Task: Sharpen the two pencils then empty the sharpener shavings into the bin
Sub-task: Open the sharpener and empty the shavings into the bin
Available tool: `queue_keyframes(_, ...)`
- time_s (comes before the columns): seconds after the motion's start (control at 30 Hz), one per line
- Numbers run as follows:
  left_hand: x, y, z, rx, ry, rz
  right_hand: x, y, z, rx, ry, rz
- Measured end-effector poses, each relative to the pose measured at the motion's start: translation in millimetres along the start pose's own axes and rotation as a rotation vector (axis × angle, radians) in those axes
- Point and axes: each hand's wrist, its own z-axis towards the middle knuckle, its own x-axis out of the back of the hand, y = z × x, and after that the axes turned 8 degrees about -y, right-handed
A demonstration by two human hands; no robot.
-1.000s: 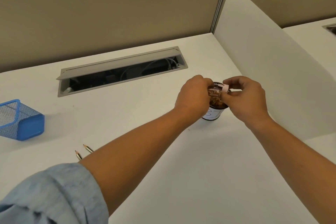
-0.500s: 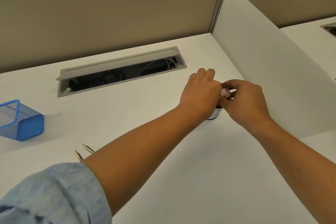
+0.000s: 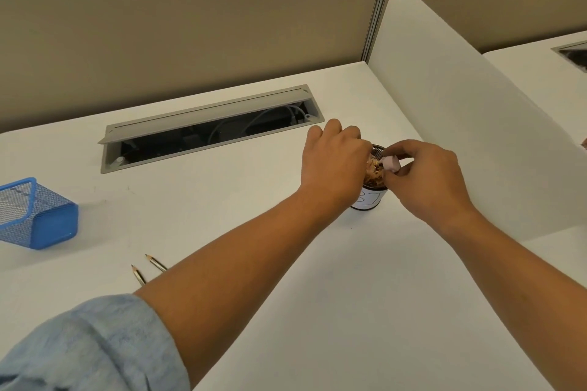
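Note:
A small black mesh bin (image 3: pixel 369 200) with a white label stands on the white desk (image 3: pixel 317 311), right of centre. My left hand (image 3: pixel 333 168) is curled over its left rim and grips the sharpener's clear case, mostly hidden by my fingers. Brown shavings (image 3: pixel 374 170) show between my hands at the bin's mouth. My right hand (image 3: pixel 428 181) pinches the pink sharpener cap (image 3: pixel 391 164) just above the bin's right rim. Two sharpened pencils (image 3: pixel 138 274) (image 3: pixel 155 263) lie side by side near my left forearm, which hides their lower ends.
A blue mesh pen holder (image 3: pixel 41 219) lies tipped at the left edge. An open grey cable tray (image 3: pixel 206 130) is cut into the back of the desk. A white divider panel (image 3: pixel 476 124) rises close to the bin's right.
My hands closed together over the bin half a second ago, hiding it. Now they have parted slightly, and the shavings and the pink cap show again.

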Motion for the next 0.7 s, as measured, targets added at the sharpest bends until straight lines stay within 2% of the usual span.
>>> queue_keyframes(0.07,-0.1,0.6,1.5,0.002,0.01,0.004,1.6,-1.2,0.9,0.015,0.043,0.021)
queue_keyframes(0.23,-2.6,-0.3,1.5,0.054,-0.043,-0.033,1.3,0.3,-1.4,-0.019,-0.01,0.014)
queue_keyframes(0.5,-7.9,2.0,3.4,-0.024,-0.003,-0.005,-1.0,3.7,-1.3,-0.031,-0.013,0.009)
queue_keyframes(0.7,-13.1,1.6,6.0,0.082,-0.017,-0.178,1.2,5.4,-0.7,-0.066,-0.013,0.11)
